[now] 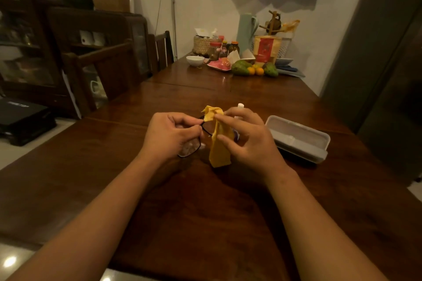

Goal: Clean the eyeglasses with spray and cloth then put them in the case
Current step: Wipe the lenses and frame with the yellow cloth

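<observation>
Left hand: fingers curled closed around the eyeglasses, pinching the black frame near its bridge; one lens shows below the palm.
Right hand: thumb and forefinger pinched on the yellow cloth, other fingers loosely spread.
Cloth: bunched at the top over the far lens of the glasses, the rest hanging down in a long fold toward the counter.
Eyeglasses: held above the counter between the two hands, tilted, far lens hidden under the cloth.
Spray bottle: upright on the counter just behind the right hand; only its white top and a bit of the body show.
Case: pale, lying open on the counter to the right of the right hand, apart from it.
Far end of counter: white bowl, jars, green and orange fruit, well apart from the work.
</observation>
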